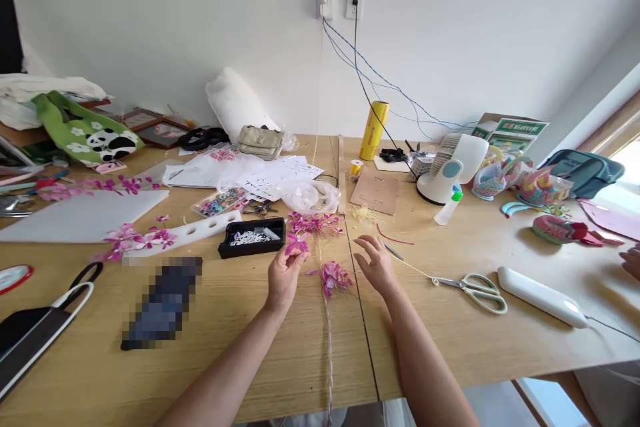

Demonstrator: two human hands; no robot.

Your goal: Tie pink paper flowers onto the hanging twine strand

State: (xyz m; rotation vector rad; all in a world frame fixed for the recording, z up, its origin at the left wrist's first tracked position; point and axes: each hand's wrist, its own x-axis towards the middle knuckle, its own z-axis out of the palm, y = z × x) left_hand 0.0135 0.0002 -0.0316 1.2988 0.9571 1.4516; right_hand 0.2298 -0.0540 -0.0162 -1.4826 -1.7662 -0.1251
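Observation:
Between the fingertips of my left hand [285, 273] is a pink flower [297, 245], pinched just right of the black tray [253, 238] of small white pieces. My right hand [376, 263] hovers over the table with its fingers apart and nothing in them. A bunch of pink flowers [334, 278] lies between my hands, on or beside a pale braided cord [329, 353] that runs toward the table's front edge. More pink flowers [315, 222] lie beyond my left hand. A thin blade-like tool [394, 252] rests close to my right hand.
Scissors [475, 290] and a long white device [543, 297] lie to the right. A small fan [450, 170] and a yellow roll [375, 130] stand farther back. Flower sprigs [137, 240] lie at left. Another person's hand [631, 260] shows at the right edge.

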